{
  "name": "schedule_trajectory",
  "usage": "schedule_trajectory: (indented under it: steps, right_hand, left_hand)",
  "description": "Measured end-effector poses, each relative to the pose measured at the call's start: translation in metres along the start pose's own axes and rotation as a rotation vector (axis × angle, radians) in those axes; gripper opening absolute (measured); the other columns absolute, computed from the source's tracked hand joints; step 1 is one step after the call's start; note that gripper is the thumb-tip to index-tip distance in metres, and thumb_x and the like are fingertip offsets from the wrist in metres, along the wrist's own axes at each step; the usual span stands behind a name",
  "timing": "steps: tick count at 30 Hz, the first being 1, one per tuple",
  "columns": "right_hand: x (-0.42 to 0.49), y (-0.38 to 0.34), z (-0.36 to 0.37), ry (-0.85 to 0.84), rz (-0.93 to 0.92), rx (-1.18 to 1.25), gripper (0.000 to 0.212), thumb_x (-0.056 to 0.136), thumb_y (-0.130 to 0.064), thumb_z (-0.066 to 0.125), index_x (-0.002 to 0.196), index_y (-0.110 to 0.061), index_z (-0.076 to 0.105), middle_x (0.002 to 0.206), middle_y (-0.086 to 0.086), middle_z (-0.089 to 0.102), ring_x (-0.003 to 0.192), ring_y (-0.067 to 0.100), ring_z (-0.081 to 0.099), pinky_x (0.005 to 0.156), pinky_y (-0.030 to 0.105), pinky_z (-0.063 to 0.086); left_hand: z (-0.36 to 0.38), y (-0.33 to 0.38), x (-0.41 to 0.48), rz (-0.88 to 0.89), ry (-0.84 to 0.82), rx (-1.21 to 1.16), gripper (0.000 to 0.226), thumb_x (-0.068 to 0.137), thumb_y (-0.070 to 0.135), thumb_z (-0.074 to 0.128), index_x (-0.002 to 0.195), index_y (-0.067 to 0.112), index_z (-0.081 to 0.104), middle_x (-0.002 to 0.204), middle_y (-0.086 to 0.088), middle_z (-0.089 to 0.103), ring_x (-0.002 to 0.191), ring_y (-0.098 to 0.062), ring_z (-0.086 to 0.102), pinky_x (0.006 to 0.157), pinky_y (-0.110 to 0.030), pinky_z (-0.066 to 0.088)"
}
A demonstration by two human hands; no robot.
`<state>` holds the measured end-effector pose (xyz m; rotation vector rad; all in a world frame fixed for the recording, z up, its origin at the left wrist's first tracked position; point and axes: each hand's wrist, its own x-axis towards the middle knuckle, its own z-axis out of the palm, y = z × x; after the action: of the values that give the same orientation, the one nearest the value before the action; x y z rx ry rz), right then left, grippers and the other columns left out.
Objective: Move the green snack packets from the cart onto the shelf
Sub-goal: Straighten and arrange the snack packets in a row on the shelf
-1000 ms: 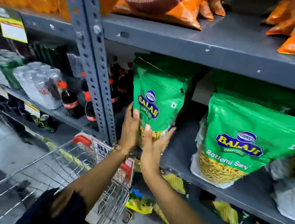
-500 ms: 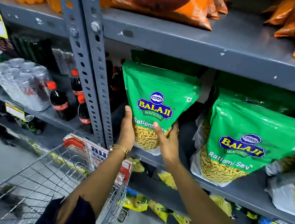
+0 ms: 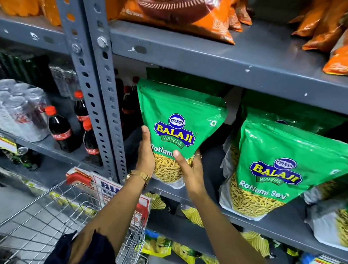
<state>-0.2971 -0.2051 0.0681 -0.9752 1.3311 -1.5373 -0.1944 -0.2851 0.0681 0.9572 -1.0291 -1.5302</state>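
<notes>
A green Balaji Ratlami Sev packet stands upright at the left end of the grey middle shelf. My left hand grips its lower left side and my right hand grips its lower right, thumb across the front. More green packets lean on the same shelf to the right, and another stands behind the held one. The wire cart sits below left; no green packets show in the visible part of its basket.
A perforated grey upright stands just left of the packet. Cola bottles and wrapped cans fill the left bay. Orange snack bags lie on the shelf above. Yellow packets sit on the shelf below.
The packet has turned from edge-on to face the front and stands further forward on the shelf. Both hands stay on its lower sides; my view has shifted left and closer.
</notes>
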Motion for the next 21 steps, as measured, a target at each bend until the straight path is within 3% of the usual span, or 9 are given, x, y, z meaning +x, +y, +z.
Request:
schedule_trajectory:
  steps: [5, 10, 14, 17, 21]
  right_hand:
    - [-0.003, 0.003, 0.003, 0.044, -0.011, 0.036, 0.050, 0.065, -0.047, 0.076, 0.110, -0.039, 0.056, 0.097, -0.026, 0.074, 0.092, -0.008, 0.070, 0.070, 0.007, 0.053]
    - [-0.005, 0.005, 0.004, 0.082, -0.043, 0.016, 0.042, 0.068, -0.045, 0.076, 0.107, -0.047, 0.058, 0.100, -0.028, 0.073, 0.094, -0.009, 0.069, 0.071, 0.005, 0.052]
    - [-0.005, 0.006, 0.006, 0.127, -0.054, 0.018, 0.045, 0.066, -0.049, 0.078, 0.108, -0.045, 0.061, 0.106, -0.017, 0.075, 0.102, 0.001, 0.070, 0.080, 0.016, 0.056]
    - [-0.010, 0.006, 0.009, 0.166, -0.085, 0.004, 0.050, 0.068, -0.047, 0.077, 0.114, -0.040, 0.060, 0.107, -0.018, 0.074, 0.101, -0.001, 0.069, 0.078, 0.012, 0.054]
    - [-0.012, 0.007, 0.009, 0.172, -0.112, -0.003, 0.037, 0.071, -0.044, 0.076, 0.104, -0.051, 0.061, 0.100, -0.028, 0.074, 0.093, -0.011, 0.068, 0.071, 0.003, 0.051]
  left_hand:
    - [0.003, 0.005, -0.006, -0.043, -0.027, -0.011, 0.083, 0.049, 0.100, 0.043, 0.092, 0.038, 0.076, 0.114, -0.018, 0.074, 0.106, -0.039, 0.071, 0.099, -0.064, 0.050]
    - [0.004, 0.005, -0.009, -0.047, -0.040, -0.026, 0.086, 0.050, 0.099, 0.043, 0.096, 0.035, 0.075, 0.115, -0.020, 0.073, 0.106, -0.040, 0.071, 0.098, -0.065, 0.050]
    - [0.005, 0.008, -0.009, -0.053, -0.053, 0.004, 0.087, 0.052, 0.099, 0.041, 0.099, 0.033, 0.074, 0.115, -0.020, 0.073, 0.108, -0.041, 0.069, 0.099, -0.065, 0.049]
    - [0.004, 0.007, -0.009, -0.056, -0.058, 0.026, 0.088, 0.052, 0.100, 0.041, 0.100, 0.033, 0.074, 0.114, -0.019, 0.074, 0.106, -0.040, 0.070, 0.098, -0.064, 0.050]
    - [0.005, 0.006, -0.010, -0.047, -0.073, 0.058, 0.089, 0.054, 0.099, 0.041, 0.103, 0.033, 0.073, 0.112, -0.018, 0.075, 0.105, -0.039, 0.071, 0.099, -0.064, 0.051]
